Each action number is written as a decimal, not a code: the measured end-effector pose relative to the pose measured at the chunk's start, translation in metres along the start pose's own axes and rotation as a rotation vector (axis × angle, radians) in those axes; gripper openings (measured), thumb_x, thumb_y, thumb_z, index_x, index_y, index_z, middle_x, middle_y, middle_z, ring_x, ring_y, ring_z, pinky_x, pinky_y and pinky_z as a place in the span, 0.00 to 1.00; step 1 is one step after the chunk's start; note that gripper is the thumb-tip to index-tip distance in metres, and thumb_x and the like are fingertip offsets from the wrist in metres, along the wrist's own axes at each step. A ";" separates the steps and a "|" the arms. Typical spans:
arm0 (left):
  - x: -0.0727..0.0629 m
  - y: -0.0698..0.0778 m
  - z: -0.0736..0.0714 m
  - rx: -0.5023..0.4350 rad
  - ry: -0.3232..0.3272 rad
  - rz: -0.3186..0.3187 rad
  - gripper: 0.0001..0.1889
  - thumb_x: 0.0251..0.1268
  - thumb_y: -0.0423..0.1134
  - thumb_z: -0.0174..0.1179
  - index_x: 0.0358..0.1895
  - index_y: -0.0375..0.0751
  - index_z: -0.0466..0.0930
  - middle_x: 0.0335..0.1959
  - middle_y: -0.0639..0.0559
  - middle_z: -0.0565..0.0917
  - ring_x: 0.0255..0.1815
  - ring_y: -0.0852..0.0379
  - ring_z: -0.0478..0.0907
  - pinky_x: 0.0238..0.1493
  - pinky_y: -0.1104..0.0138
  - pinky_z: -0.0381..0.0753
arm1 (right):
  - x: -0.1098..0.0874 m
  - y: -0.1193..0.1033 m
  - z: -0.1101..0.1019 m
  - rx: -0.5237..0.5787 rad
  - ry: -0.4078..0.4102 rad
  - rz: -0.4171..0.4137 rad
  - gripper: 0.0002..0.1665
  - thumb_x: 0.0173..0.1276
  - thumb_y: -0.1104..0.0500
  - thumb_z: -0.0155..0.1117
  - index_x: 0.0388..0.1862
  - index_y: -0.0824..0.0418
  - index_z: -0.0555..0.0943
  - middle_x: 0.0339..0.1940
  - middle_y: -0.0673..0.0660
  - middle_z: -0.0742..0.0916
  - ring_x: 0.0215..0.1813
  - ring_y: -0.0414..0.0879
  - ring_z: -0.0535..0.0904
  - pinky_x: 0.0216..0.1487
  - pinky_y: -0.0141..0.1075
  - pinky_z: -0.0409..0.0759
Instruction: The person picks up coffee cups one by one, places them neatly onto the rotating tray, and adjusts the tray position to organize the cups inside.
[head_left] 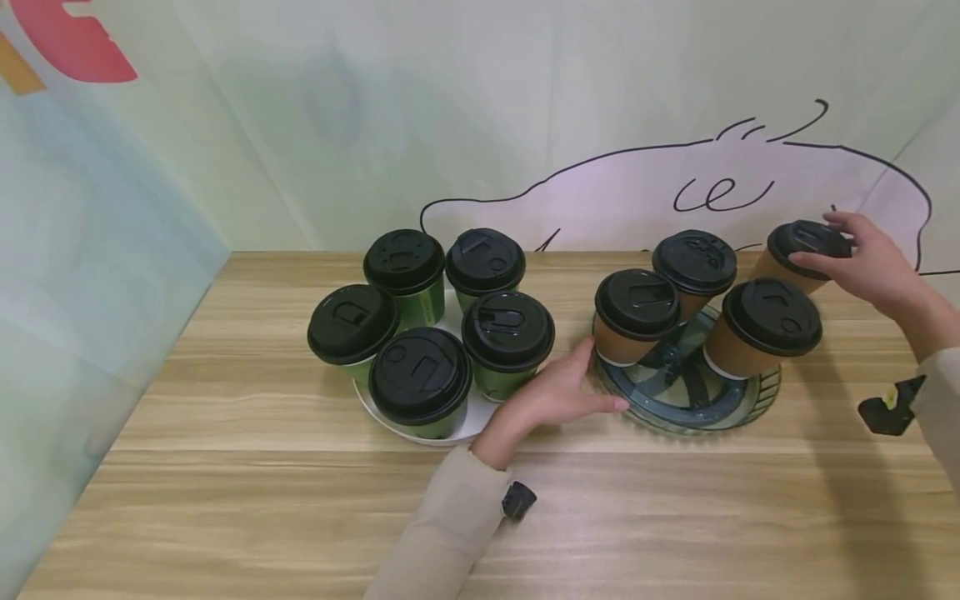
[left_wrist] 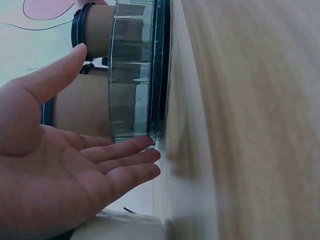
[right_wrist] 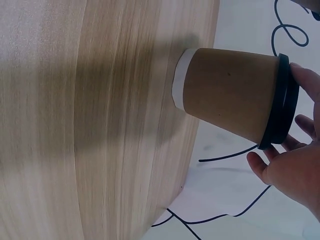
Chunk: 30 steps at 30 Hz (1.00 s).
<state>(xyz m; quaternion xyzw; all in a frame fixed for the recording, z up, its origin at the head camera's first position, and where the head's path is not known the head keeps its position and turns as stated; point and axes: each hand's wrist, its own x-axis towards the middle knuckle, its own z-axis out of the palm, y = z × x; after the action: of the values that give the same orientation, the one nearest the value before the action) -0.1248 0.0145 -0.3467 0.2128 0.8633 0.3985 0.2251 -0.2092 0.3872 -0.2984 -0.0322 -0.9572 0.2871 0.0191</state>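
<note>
My right hand (head_left: 873,258) grips a brown paper coffee cup (right_wrist: 230,92) by its black lid (right_wrist: 282,102), fingers and thumb around the lid's rim. That cup is at the back right, with bare wood below it in the right wrist view; whether its base touches anything I cannot tell. My left hand (head_left: 558,390) has its fingers extended at the left edge of a clear glass plate (head_left: 768,392), fingertips at the plate's side in the left wrist view. Three brown lidded cups stand on this plate: one at front left (head_left: 626,337), one at the back (head_left: 693,262), one at right (head_left: 757,333).
Left of the glass plate, a white plate (head_left: 382,421) bears several green cups with black lids, the closest one (head_left: 422,379) at its front. The wooden table (head_left: 247,375) meets a printed backdrop (head_left: 337,125) at its back edge.
</note>
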 end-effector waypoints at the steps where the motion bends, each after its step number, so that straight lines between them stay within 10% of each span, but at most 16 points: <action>1: 0.000 0.000 0.000 0.000 0.000 0.002 0.49 0.56 0.50 0.62 0.72 0.35 0.40 0.71 0.42 0.50 0.69 0.52 0.50 0.66 0.63 0.55 | 0.001 0.003 0.000 0.000 0.003 -0.002 0.52 0.65 0.42 0.54 0.72 0.69 0.39 0.69 0.76 0.47 0.67 0.73 0.44 0.60 0.65 0.47; 9: 0.000 0.000 0.001 0.001 -0.002 0.008 0.49 0.56 0.50 0.62 0.71 0.34 0.40 0.71 0.41 0.50 0.70 0.52 0.49 0.66 0.63 0.54 | 0.026 0.050 0.007 -0.014 0.042 0.047 0.57 0.58 0.34 0.57 0.74 0.58 0.42 0.72 0.67 0.48 0.70 0.66 0.44 0.58 0.66 0.50; 30: -0.001 0.002 0.000 0.005 0.001 0.002 0.49 0.57 0.50 0.62 0.72 0.34 0.40 0.71 0.42 0.50 0.70 0.51 0.50 0.66 0.62 0.55 | 0.018 0.061 0.002 -0.099 0.016 0.026 0.55 0.58 0.37 0.60 0.74 0.57 0.44 0.66 0.72 0.60 0.57 0.68 0.62 0.40 0.58 0.70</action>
<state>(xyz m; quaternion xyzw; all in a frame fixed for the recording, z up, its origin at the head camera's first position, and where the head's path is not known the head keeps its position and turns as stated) -0.1239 0.0148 -0.3448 0.2139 0.8642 0.3966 0.2238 -0.2245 0.4388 -0.3331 -0.0480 -0.9696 0.2391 0.0214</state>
